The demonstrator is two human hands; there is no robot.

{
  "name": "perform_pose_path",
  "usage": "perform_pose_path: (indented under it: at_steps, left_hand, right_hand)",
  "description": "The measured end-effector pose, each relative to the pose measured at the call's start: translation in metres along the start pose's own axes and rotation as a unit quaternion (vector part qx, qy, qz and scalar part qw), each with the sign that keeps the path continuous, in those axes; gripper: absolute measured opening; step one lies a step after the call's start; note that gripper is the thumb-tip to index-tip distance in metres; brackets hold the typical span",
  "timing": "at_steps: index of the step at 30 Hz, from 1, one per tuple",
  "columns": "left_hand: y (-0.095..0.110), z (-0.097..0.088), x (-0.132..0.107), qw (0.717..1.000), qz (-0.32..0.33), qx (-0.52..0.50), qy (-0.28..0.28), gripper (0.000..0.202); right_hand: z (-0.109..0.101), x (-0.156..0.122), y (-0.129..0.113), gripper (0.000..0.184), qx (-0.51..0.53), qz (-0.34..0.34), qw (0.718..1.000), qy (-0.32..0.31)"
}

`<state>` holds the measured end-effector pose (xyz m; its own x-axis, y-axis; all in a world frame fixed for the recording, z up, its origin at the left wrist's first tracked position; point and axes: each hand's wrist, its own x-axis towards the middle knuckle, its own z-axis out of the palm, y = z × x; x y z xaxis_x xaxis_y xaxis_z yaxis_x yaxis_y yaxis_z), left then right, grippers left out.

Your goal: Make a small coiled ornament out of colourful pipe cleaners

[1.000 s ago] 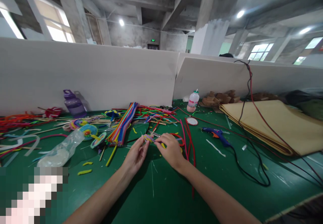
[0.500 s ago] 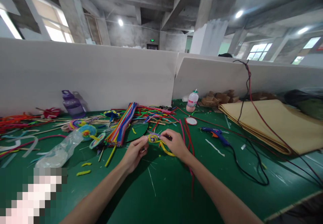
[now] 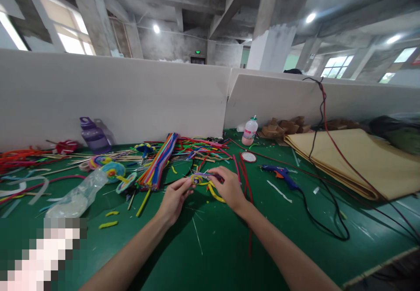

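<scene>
A small coiled disc of yellow and purple fuzzy pipe cleaner sits between the two hands, just above the green felt table top, near the middle of the scene. The left hand pinches its left edge between thumb and fingertips; the right hand grips its right side with the fingers curled over it. The disc is a flat spiral, yellow on the outer turns with purple toward the centre, and a loose yellow tail curves off it toward the near right, under the right hand. Just left and farther away lies a long bundle of multicoloured pipe cleaners. Well to the right lies a blue and orange glue gun
</scene>
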<state>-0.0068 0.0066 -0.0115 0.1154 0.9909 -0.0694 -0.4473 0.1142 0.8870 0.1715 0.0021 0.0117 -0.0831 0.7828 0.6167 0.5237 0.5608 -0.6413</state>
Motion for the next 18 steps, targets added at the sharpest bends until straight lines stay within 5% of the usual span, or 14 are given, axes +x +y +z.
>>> perform_pose_path:
  at_steps: [7, 14, 18]
  left_hand:
    - [0.001, 0.001, 0.004, 0.997, 0.012, -0.058, 0.043, 0.018]
    - [0.002, 0.002, 0.003, 0.991, -0.005, -0.111, 0.068, 0.011]
    - [0.000, -0.002, 0.005, 0.987, -0.042, -0.146, 0.051, 0.010]
  right_hand:
    - [0.004, -0.005, -0.006, 0.011, 0.007, 0.005, 1.000, 0.021]
    - [0.015, -0.007, -0.009, 0.012, 0.151, 0.161, 0.974, -0.053]
    - [0.016, -0.007, -0.007, 0.011, 0.160, 0.147, 0.975, -0.054]
